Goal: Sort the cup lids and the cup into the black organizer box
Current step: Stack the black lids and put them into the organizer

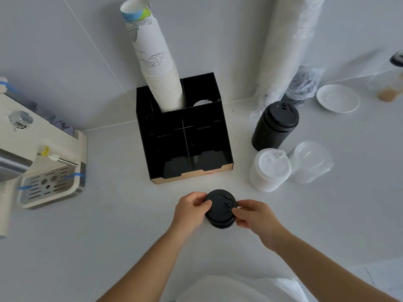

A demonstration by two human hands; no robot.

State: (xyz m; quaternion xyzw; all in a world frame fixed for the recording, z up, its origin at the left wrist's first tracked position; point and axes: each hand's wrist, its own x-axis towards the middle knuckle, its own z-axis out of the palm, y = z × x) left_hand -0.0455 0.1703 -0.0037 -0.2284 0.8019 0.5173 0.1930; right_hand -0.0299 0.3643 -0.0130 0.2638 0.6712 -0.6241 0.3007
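Observation:
A short stack of black cup lids (220, 209) rests on the white counter in front of the black organizer box (185, 138). My left hand (192, 209) grips its left rim and my right hand (253, 214) grips its right rim. A tall stack of white paper cups (159, 70) leans out of the box's rear left compartment. A white lid shows in the rear right compartment. To the right of the box stand a black lid stack (274, 125), a white lid stack (269, 170) and a clear lid stack (310, 161).
A cream coffee machine (41, 162) with a drip tray sits at the left. A long sleeve of white cups (285, 46) leans on the wall at the back right, beside a white saucer (337, 98) and a glass with brown liquid (390, 83).

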